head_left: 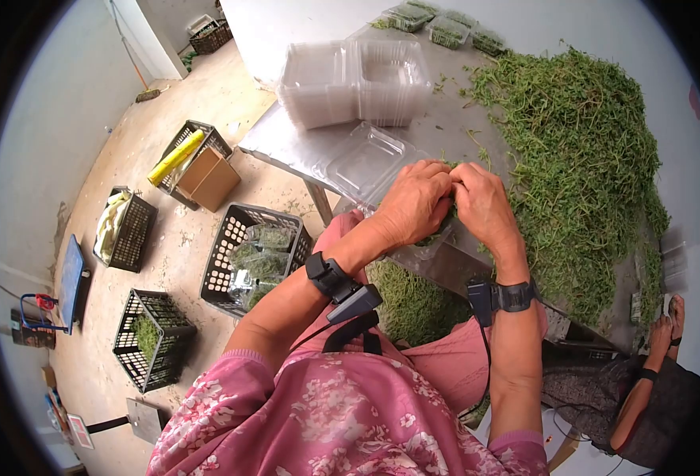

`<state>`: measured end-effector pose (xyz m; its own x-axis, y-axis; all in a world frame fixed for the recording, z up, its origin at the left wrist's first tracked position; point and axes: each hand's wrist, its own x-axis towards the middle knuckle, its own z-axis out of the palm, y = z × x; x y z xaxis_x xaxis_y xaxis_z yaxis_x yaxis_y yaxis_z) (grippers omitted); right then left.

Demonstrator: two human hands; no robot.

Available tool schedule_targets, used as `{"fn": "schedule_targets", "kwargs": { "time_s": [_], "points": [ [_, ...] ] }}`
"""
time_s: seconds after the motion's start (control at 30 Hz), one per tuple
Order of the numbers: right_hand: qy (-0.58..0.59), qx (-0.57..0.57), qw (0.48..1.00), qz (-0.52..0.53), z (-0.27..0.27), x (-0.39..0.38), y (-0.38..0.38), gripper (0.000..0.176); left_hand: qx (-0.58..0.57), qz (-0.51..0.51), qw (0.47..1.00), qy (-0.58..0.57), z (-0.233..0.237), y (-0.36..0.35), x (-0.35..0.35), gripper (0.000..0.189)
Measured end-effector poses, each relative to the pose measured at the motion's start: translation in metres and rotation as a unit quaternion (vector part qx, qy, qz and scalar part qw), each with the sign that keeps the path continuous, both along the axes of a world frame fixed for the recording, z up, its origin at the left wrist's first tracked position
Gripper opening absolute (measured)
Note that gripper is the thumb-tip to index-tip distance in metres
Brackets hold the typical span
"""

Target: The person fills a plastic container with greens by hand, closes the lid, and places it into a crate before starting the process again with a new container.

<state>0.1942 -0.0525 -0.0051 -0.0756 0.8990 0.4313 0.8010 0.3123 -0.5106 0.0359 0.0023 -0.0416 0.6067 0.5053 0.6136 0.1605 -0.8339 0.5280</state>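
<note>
My left hand (417,198) is closed, its fingers curled over a small bunch of leafy greens (435,233) at the front edge of the metal table. Against its fingertips presses my right hand (483,205), also closed in a pinch at the same bunch. Most of what lies between the fingers is hidden. Below the hands is part of a clear plastic box; its open lid (366,165) lies to the left. A big heap of greens (576,166) covers the right side of the table.
Stacked clear plastic boxes (354,83) stand at the table's left. Filled boxes (447,32) sit at the far end. Black crates (221,266) are on the floor at left, one holding packed boxes. More greens (413,305) lie under the table. Another person's arm (639,397) is at lower right.
</note>
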Motion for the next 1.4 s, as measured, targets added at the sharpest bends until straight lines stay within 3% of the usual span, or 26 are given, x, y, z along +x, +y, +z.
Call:
{"fn": "schedule_targets", "kwargs": {
  "time_s": [0.6, 0.9, 1.1, 1.4],
  "points": [
    [-0.005, 0.010, 1.000, -0.006, -0.004, 0.000, 0.001, 0.008, 0.039, 0.041, 0.998, 0.038, -0.001, -0.007, 0.001, 0.021],
    [0.013, 0.009, 1.000, -0.006, -0.001, 0.001, 0.000, 0.005, 0.035, 0.022, 0.999, 0.000, -0.001, -0.005, 0.000, 0.023],
    [0.005, 0.030, 0.999, -0.012, 0.001, 0.001, -0.002, 0.005, -0.069, 0.045, 0.996, -0.042, 0.007, -0.008, -0.006, 0.027],
    [0.005, 0.044, 0.999, -0.012, 0.004, -0.002, -0.004, 0.006, -0.024, 0.073, 0.996, -0.036, 0.005, -0.002, -0.002, 0.016]
  ]
}}
